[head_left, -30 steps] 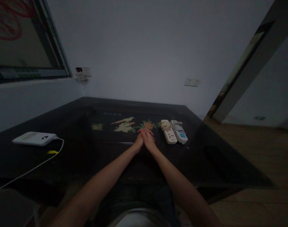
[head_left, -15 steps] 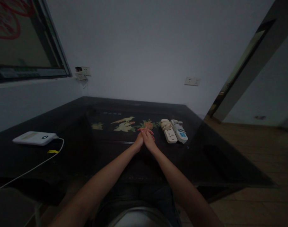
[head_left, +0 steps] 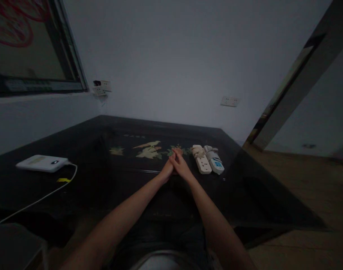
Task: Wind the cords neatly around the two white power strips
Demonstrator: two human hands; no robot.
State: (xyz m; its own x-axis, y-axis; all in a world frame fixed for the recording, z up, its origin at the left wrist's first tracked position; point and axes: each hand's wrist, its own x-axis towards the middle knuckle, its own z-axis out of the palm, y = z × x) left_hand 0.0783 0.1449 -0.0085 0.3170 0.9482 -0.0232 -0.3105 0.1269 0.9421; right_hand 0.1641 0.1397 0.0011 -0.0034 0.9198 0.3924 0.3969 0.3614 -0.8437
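My left hand and my right hand meet over the dark table, laid against each other with the right partly over the left. Their fingers look stretched out rather than curled, and no object shows in either. Part of the left hand's fingers is hidden behind the right. Just right of my hands lie two power strips: a white one wrapped in its beige cord, and beside it a white one with a blue socket panel, bound with a grey cord.
On the table's left lies a white power bank with a white cable running off the near edge. A yellow tag is by the cable. Wall sockets are behind the table; a window is at left.
My hands have shifted: the fingers that fanned out to the right before are now drawn together, pointing forward. The view has tilted slightly. The power strips and power bank stay put.
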